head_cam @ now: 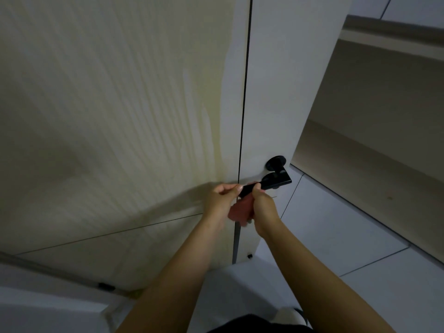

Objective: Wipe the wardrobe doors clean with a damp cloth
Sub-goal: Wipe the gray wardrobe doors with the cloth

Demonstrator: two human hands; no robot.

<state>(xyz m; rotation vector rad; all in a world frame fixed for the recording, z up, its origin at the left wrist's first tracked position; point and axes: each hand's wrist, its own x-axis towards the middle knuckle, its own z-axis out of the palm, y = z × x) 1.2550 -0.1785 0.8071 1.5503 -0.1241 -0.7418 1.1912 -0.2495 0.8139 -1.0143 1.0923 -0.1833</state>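
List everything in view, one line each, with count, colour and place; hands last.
door: one, white, centre, standing upright.
door handle: one, black lever, low on the door's right side.
cloth: one, reddish, between the two hands under the handle.
curtain: one, cream, ribbed, hanging at left.
floor tiles: several, pale grey, lower right.
left hand: one, pinching the handle's free end.
right hand: one, gripping the cloth against the handle.
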